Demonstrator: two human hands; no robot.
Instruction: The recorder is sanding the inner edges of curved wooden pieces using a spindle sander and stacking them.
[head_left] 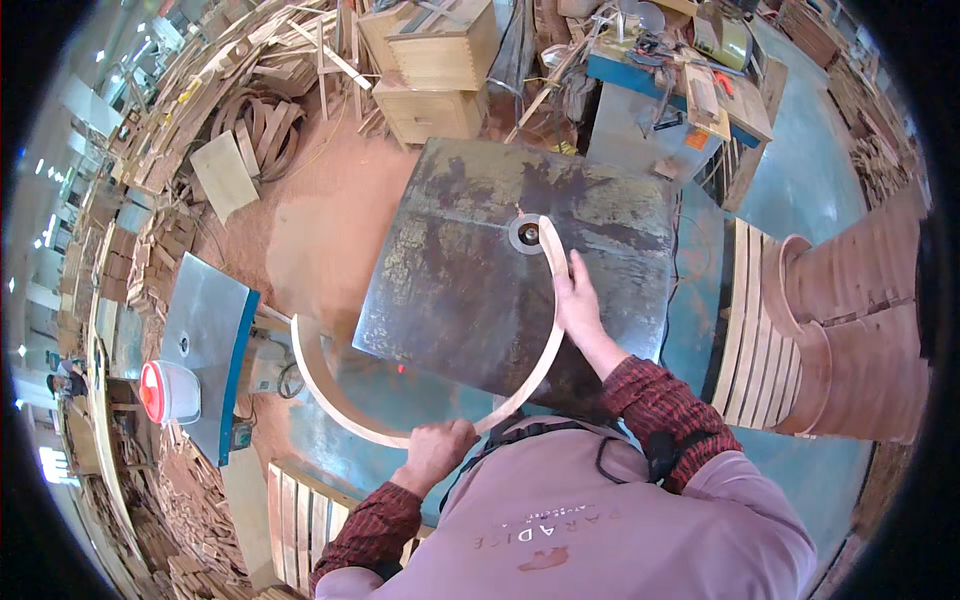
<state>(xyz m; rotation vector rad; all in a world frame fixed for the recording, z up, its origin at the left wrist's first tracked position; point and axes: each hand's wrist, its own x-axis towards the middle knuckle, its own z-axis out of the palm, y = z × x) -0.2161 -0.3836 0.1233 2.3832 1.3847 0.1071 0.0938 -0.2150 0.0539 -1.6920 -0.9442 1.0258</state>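
Observation:
A pale, C-shaped curved wooden strip (pixel 319 380) spans the space before me, its open side facing away. My left hand (pixel 438 452) is closed around its near part, close to my body. Against the outer side of its right arm lies my right hand (pixel 578 305), gripping it with the thumb pointing up; some fingers are hidden by the wood. The strip's far right end sits beside a round spindle (pixel 530 234) set in a dark, worn metal machine table (pixel 455 250). Its left end hangs in the air past the table's left edge.
At right, curved wooden panels (pixel 850 270) stack on a slatted pallet (pixel 755 325). A white bucket with a red lid (pixel 172 391) stands on a metal-topped stand (pixel 205 320) at left. Wooden drawer cabinets (pixel 430 115) and a tool-cluttered bench (pixel 650 130) stand beyond. Scrap wood piles lie leftward.

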